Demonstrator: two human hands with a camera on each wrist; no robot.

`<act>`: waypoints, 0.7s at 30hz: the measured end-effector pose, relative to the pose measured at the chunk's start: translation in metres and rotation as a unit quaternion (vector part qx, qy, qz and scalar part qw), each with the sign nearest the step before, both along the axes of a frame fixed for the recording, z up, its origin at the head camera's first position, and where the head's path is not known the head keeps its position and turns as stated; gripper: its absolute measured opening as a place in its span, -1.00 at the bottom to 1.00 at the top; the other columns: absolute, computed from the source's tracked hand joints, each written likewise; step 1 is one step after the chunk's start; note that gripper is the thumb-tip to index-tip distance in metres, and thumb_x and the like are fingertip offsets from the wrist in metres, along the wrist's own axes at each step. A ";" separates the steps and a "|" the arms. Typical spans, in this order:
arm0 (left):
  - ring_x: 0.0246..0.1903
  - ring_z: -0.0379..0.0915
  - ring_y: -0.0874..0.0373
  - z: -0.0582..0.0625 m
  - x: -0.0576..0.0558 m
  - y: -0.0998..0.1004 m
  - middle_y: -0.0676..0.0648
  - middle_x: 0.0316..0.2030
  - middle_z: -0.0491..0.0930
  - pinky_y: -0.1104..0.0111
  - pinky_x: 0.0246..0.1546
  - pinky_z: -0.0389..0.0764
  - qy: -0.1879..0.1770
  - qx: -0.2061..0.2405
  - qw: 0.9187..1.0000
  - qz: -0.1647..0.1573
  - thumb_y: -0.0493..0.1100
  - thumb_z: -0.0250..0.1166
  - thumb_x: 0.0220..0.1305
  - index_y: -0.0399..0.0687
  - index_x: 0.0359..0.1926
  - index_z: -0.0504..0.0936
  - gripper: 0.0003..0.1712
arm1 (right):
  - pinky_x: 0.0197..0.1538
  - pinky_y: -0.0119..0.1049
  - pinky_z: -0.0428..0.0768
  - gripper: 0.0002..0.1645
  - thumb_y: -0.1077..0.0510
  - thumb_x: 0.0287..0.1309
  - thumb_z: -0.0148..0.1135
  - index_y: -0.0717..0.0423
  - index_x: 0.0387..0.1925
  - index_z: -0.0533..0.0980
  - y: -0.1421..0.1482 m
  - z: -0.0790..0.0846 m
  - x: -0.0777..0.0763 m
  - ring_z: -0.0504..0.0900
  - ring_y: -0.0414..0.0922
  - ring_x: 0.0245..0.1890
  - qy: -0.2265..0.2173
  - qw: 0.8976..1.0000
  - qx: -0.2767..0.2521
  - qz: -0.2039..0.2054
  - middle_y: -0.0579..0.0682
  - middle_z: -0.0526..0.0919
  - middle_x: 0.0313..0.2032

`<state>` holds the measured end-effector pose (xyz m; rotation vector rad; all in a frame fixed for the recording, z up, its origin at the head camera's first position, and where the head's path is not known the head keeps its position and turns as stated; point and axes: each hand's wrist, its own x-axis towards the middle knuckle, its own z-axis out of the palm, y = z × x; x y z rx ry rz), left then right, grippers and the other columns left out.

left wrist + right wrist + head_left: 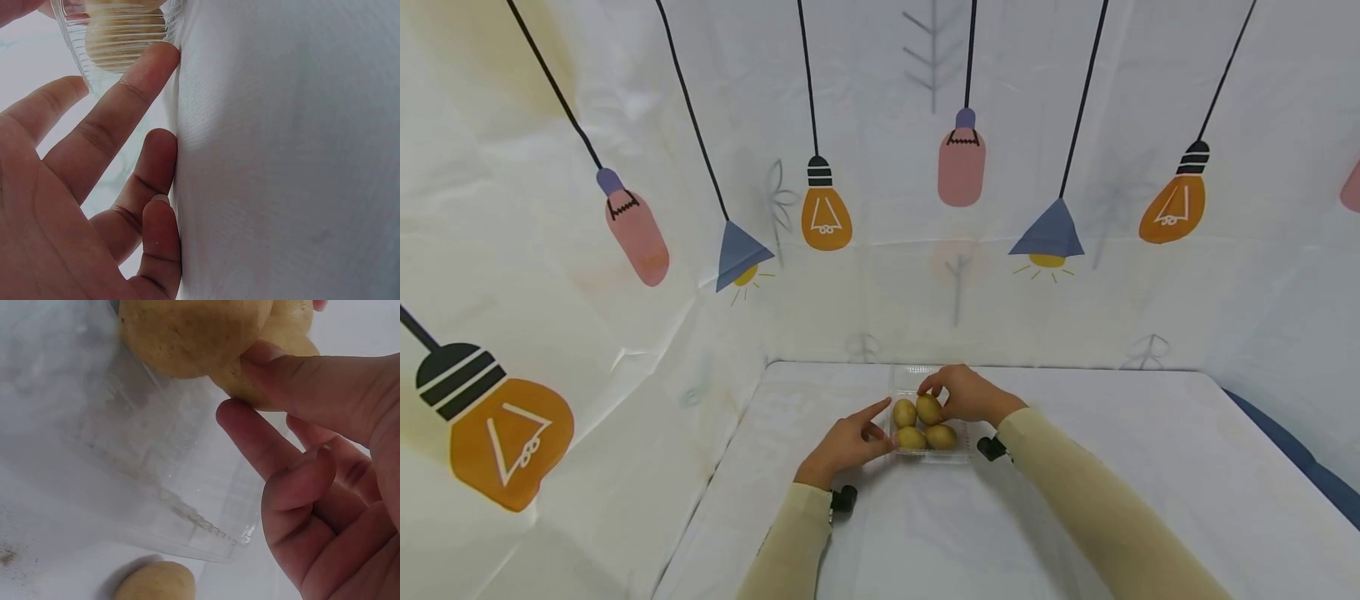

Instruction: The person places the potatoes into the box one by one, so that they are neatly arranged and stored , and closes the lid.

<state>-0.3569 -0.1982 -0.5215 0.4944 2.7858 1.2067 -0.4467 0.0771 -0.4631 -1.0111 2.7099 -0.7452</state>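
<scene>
A white backdrop (880,308) printed with lamps (827,221) stands behind a white desk (925,533). Two pale sleeves (786,542) reach in from the near side. Toward the far middle of the desk sits a clear plastic container (962,446). At its left, the left hand (842,446) has its fingers extended, grasping nothing and only touching the side wall. The right hand (972,396), from the right, pinches the far right potato (928,409) inside the container between thumb and fingers.

The light container could slide or tip if the right hand bumps it, since the left hand steadies it without a grip. The pinched potato could slip, being round and held by fingertips alone.

Counted: eight printed lamps, one cut off; one container; four potatoes in it, two far, two near. The right wrist view shows a loose potato (156,584) beyond the container's edge, probably a fifth, hidden overhead by the right arm.
</scene>
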 end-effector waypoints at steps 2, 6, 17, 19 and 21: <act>-0.07 0.59 0.12 0.000 0.000 0.000 0.11 -0.15 0.70 0.05 -0.02 0.61 -0.001 0.000 1.000 0.001 0.37 0.40 0.30 0.27 0.64 0.28 -0.01 | -0.19 -0.29 0.68 -0.39 0.41 0.04 0.61 -0.05 0.14 0.72 0.000 -0.002 -0.001 0.67 -0.20 -0.27 0.001 1.000 -0.003 0.000 -0.03 0.68 -0.03; -0.07 0.59 0.13 -0.001 -0.001 -0.001 0.11 -0.15 0.70 0.06 -0.03 0.62 -0.004 0.001 1.000 0.002 0.37 0.40 0.30 0.32 0.64 0.28 -0.02 | -0.19 -0.26 0.69 -0.40 0.37 0.04 0.63 -0.03 0.14 0.71 0.001 -0.004 -0.001 0.68 -0.19 -0.31 -0.003 1.000 -0.008 -0.001 -0.01 0.66 -0.05; -0.07 0.59 0.12 -0.002 -0.002 -0.001 0.12 -0.15 0.69 0.06 -0.03 0.62 -0.003 -0.002 1.000 0.002 0.38 0.40 0.30 0.27 0.65 0.27 0.00 | -0.12 -0.19 0.68 -0.49 0.24 0.03 0.68 -0.07 0.03 0.71 0.000 -0.004 0.005 0.69 -0.24 -0.36 0.007 1.000 0.006 -0.021 -0.08 0.69 -0.20; -0.07 0.59 0.12 -0.001 -0.001 -0.001 0.12 -0.15 0.69 0.06 -0.03 0.61 -0.004 -0.002 1.000 0.002 0.38 0.40 0.30 0.26 0.65 0.27 0.00 | -0.09 -0.17 0.67 -0.51 0.22 0.03 0.69 -0.07 0.02 0.71 0.000 -0.003 0.005 0.69 -0.24 -0.36 0.009 1.000 0.006 -0.026 -0.09 0.69 -0.21; -0.07 0.59 0.12 -0.001 -0.001 0.000 0.11 -0.15 0.69 0.06 -0.02 0.61 -0.004 -0.002 1.000 0.002 0.37 0.40 0.30 0.26 0.64 0.27 0.00 | -0.08 -0.15 0.68 -0.52 0.22 0.03 0.69 -0.06 0.01 0.71 0.001 -0.003 0.006 0.70 -0.23 -0.35 0.009 1.000 0.003 -0.028 -0.09 0.70 -0.22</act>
